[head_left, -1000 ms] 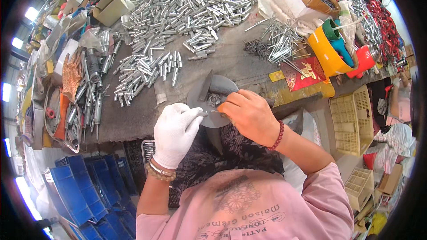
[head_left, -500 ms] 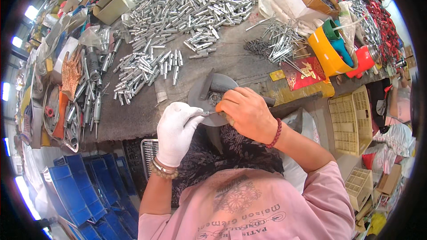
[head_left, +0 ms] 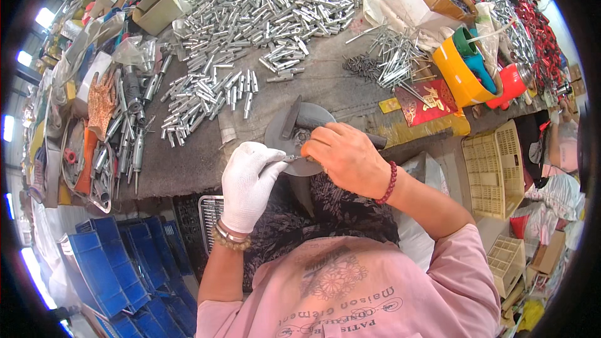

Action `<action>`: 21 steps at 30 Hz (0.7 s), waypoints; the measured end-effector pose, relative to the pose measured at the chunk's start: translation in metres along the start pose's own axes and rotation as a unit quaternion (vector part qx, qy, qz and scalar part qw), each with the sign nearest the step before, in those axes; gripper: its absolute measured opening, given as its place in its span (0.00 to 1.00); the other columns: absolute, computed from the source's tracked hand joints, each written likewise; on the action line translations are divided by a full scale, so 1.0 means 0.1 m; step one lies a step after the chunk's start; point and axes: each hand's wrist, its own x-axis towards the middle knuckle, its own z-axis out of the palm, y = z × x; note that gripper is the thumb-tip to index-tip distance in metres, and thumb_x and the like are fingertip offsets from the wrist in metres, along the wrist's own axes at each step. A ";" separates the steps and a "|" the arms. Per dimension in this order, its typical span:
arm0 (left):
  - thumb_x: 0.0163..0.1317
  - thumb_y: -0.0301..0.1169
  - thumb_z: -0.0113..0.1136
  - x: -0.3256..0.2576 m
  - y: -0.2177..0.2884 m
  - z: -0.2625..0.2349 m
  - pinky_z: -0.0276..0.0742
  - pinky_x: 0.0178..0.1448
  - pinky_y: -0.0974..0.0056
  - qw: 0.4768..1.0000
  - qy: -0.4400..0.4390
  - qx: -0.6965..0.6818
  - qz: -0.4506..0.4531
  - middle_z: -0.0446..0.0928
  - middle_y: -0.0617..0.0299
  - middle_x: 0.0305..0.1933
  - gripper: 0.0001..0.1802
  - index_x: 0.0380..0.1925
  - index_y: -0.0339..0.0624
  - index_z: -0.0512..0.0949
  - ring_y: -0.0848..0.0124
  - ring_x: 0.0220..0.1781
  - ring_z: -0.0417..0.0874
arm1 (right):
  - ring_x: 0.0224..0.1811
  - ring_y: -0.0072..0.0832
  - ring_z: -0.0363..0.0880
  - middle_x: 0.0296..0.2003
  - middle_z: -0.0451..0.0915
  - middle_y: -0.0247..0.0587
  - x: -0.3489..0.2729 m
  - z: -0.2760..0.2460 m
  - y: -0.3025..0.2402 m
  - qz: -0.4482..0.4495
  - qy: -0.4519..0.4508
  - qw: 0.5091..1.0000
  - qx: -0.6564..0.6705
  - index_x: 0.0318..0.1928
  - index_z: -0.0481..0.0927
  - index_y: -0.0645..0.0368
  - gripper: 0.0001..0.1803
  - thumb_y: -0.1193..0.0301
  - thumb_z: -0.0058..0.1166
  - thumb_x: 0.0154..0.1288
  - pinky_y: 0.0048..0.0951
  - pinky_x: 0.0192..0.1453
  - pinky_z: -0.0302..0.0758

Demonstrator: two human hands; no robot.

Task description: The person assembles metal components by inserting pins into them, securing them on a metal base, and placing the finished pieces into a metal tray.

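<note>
My left hand (head_left: 249, 178), in a white knit glove, is closed in a pinch on a small metal piece (head_left: 290, 158), most of which the fingertips hide. Bare apart from a red bead bracelet (head_left: 392, 183) at the wrist, my right hand (head_left: 347, 156) curls its fingers close by, at the other end of that piece. What the right fingers grip is hidden. Both hands are over the near part of a round grey disc (head_left: 318, 116) at the bench edge. A dark flat bar (head_left: 292, 117) stands out across the disc.
Silver metal rods (head_left: 269, 6) are heaped at the back, with a smaller pile (head_left: 206, 100) nearer left. Thin pins (head_left: 397, 56), a red printed packet (head_left: 429, 105) and a yellow container (head_left: 460, 72) sit to the right. Tools (head_left: 131, 119) crowd the left; blue bins (head_left: 109, 263) stand below.
My right hand has shifted slightly to the left, its fingers turning a little. The left hand stays almost in place, keeping its pinch.
</note>
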 end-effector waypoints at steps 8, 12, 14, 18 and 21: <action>0.57 0.24 0.78 0.00 -0.06 0.03 0.81 0.54 0.55 0.999 -0.004 -0.035 0.007 0.84 0.57 0.40 0.10 0.40 0.43 0.90 0.55 0.47 0.86 | 0.50 0.38 0.82 0.43 0.79 0.37 0.05 0.06 -0.04 -0.018 -0.006 1.000 -0.023 0.45 0.84 0.54 0.11 0.75 0.61 0.61 0.39 0.56 0.80; 0.56 0.24 0.79 -0.02 -0.03 0.02 0.81 0.54 0.54 1.000 -0.015 -0.013 -0.008 0.83 0.57 0.39 0.11 0.39 0.43 0.90 0.55 0.47 0.85 | 0.49 0.37 0.82 0.44 0.79 0.36 0.03 0.09 -0.09 -0.003 0.010 0.999 -0.038 0.46 0.84 0.52 0.12 0.75 0.62 0.61 0.38 0.56 0.80; 0.55 0.21 0.78 -0.03 -0.03 0.02 0.80 0.54 0.57 1.000 -0.005 -0.013 -0.012 0.83 0.57 0.38 0.10 0.39 0.40 0.91 0.58 0.46 0.85 | 0.48 0.39 0.83 0.42 0.80 0.37 0.06 0.05 -0.03 0.000 0.037 0.999 -0.016 0.44 0.86 0.52 0.11 0.75 0.64 0.60 0.41 0.54 0.82; 0.56 0.25 0.79 -0.03 -0.04 0.02 0.81 0.54 0.54 1.000 -0.001 -0.001 -0.005 0.83 0.58 0.39 0.11 0.39 0.44 0.90 0.55 0.47 0.85 | 0.51 0.42 0.86 0.39 0.81 0.40 0.14 -0.28 0.54 0.126 0.129 0.983 -0.040 0.41 0.88 0.54 0.09 0.78 0.63 0.60 0.48 0.55 0.85; 0.56 0.25 0.79 0.01 0.02 -0.02 0.81 0.54 0.54 1.000 0.004 0.006 0.017 0.83 0.58 0.38 0.10 0.39 0.45 0.90 0.55 0.46 0.85 | 0.51 0.42 0.86 0.40 0.82 0.40 0.15 -0.41 1.01 0.152 0.124 0.968 -0.154 0.41 0.89 0.54 0.09 0.78 0.65 0.59 0.46 0.55 0.84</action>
